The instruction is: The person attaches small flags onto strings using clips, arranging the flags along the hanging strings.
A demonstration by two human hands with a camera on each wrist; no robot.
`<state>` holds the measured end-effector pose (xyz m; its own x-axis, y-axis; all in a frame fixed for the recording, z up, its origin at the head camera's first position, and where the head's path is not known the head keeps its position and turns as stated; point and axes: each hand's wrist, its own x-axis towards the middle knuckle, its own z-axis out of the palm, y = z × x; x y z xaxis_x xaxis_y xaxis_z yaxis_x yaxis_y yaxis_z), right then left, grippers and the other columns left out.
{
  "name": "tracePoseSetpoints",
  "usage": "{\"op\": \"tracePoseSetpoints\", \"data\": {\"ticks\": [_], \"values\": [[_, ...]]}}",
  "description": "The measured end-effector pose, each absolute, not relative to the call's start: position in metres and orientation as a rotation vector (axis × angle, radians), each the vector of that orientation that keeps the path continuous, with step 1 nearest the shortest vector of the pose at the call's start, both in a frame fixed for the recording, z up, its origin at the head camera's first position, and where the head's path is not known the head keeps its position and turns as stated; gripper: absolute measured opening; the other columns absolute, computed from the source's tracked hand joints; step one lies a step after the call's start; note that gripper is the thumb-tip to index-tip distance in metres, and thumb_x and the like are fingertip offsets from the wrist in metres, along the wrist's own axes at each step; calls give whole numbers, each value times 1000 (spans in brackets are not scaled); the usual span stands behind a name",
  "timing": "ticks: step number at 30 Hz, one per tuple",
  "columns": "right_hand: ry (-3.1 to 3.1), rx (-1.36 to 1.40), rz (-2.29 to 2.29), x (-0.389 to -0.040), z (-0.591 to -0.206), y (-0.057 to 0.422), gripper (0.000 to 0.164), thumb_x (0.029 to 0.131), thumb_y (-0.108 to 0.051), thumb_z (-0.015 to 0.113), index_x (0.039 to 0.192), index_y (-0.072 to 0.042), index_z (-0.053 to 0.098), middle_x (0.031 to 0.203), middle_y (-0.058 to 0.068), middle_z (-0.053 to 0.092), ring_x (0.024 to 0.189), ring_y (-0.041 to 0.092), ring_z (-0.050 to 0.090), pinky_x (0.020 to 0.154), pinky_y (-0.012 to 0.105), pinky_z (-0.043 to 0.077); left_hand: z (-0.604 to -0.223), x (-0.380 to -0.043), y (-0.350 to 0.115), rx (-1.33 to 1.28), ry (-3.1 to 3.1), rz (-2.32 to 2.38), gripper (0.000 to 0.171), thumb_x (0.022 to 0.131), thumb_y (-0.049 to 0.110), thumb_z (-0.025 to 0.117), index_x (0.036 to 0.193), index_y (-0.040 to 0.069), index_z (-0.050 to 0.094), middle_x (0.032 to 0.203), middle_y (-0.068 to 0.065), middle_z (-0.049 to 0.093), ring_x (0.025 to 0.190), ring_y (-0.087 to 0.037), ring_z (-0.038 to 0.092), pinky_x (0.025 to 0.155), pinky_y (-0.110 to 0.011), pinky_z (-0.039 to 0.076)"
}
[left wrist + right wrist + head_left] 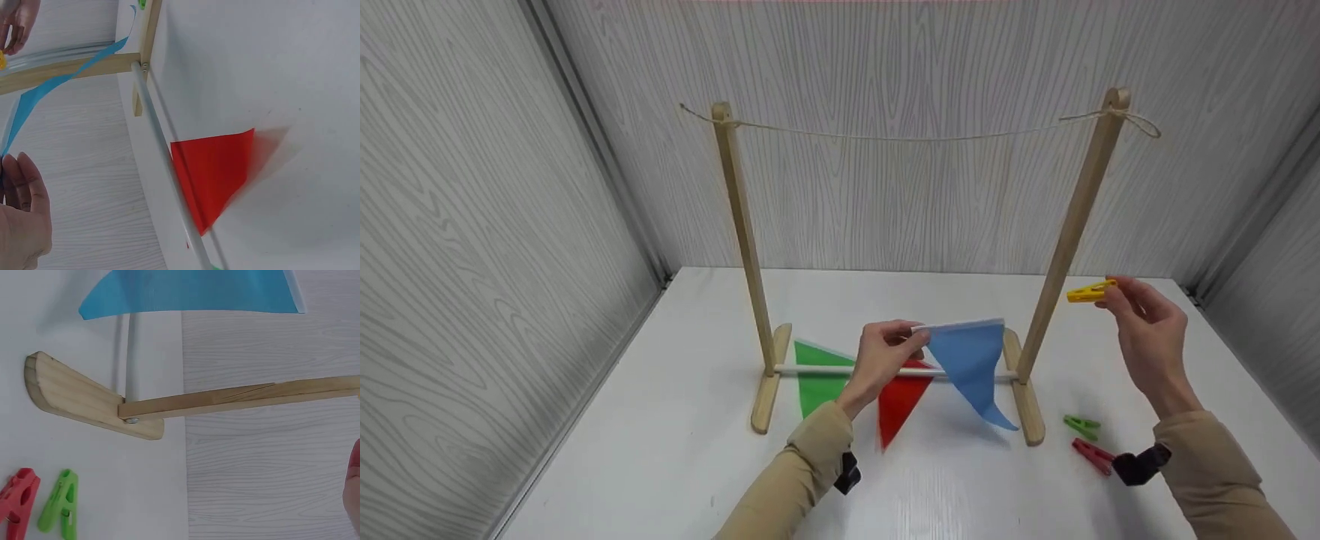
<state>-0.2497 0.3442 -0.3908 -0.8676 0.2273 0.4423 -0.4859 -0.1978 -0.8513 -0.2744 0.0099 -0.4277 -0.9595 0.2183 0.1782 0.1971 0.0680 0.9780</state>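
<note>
My left hand [885, 356] pinches the upper left corner of a blue triangular pennant [971, 364], which hangs by its white top edge with the tip curling to the right. In the left wrist view that pennant [42, 93] is seen nearly edge-on. To the right of the wooden stand, my right hand [1151, 330] holds a yellow clothespin [1087, 292] between thumb and fingers, raised above the table. Only a sliver of the right hand [353, 486] shows in the right wrist view. A red pennant [901, 405] and a green pennant [819, 379] lie at the stand's white crossbar.
A string [900, 139] spans the tops of two wooden posts [1076, 225], tied at both ends. Beside the stand's right foot [1027, 412], a green clothespin [1081, 426] and a red clothespin [1093, 456] lie on the white table [675, 450]. Grey wood-grain panels surround it.
</note>
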Motion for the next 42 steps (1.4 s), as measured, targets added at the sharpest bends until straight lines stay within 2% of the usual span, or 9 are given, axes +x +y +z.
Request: {"op": "tracePoseSetpoints", "data": {"ticks": [2,5,9,15,19,23,26,32,42], "values": [[-1642,367,2061,-249,-383,345,24,98,4,58,121,7,64,115,6,65,99,12,65,96,14,52,-422,-276,11,441,2265,2086,22,97,19,67,113,4,74,97,-19,73,78,-21,69,87,-33,61],[-1689,445,1974,-249,-370,346,25,97,7,57,121,12,62,112,5,69,97,12,66,92,14,53,-413,-278,12,463,2258,2094,22,99,19,65,112,3,73,97,-19,72,78,-20,69,87,-32,61],[-1694,567,1898,-253,-353,344,27,95,11,58,121,16,62,108,5,72,91,11,67,86,14,55,-400,-282,14,520,2267,2134,21,99,16,65,110,0,72,92,-18,70,73,-11,66,86,-30,61],[-1650,668,1743,-258,-321,333,24,93,12,61,116,17,64,104,5,72,89,11,65,84,13,54,-380,-286,17,586,2281,2184,20,98,14,66,108,-3,71,92,-20,70,75,-11,66,83,-29,61],[-1690,651,1499,-261,-300,323,22,91,9,65,112,16,66,102,-3,72,85,8,57,78,11,47,-365,-289,19,625,2288,2214,21,98,13,66,107,-5,70,94,-23,69,79,-12,67,82,-29,62],[-1746,589,1297,-262,-283,313,22,89,8,68,109,17,66,99,-14,69,82,5,46,71,14,36,-353,-291,22,641,2304,2213,21,98,14,65,108,-4,70,95,-22,69,80,-12,66,82,-28,61],[-1765,580,1233,-262,-273,308,22,87,8,71,106,19,66,96,-19,67,83,5,41,73,16,31,-345,-293,25,645,2303,2221,21,99,14,65,109,-4,69,94,-21,68,80,-13,66,82,-29,62],[-1818,570,1086,-261,-251,302,22,84,4,76,103,14,70,90,-30,63,85,3,33,78,19,23,-331,-297,30,694,2350,2198,22,99,15,64,111,-3,69,95,-20,68,81,-14,66,82,-28,61],[-1876,631,858,-264,-204,291,23,83,-2,79,104,6,73,94,-36,51,103,0,30,94,21,21,-300,-302,37,774,2420,2219,23,98,13,65,112,-5,70,99,-22,70,83,-21,70,81,-26,61]]}}
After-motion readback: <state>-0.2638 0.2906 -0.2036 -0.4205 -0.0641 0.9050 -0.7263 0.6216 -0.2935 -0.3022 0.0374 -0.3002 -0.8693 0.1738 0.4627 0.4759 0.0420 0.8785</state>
